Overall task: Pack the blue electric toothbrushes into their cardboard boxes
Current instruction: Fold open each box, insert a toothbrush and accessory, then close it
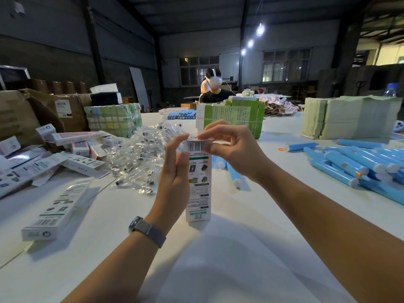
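At the centre of the frame a white cardboard box (198,180) stands upright on the white desk (240,248). The left hand (175,171) has its grip clamped round the box's side; the right hand (227,143) pinches the top flap (202,139). Blue toothbrushes (358,165) lie heaped at right, packed boxes (55,211) at left.

Upright box (198,184) between the hands: one. Closed box (55,212) lying left of the left hand: one. Blue toothbrushes (354,162) right of the right hand: heap, uncountable. Bagged brush heads (140,154) beyond the left hand: heap, uncountable.
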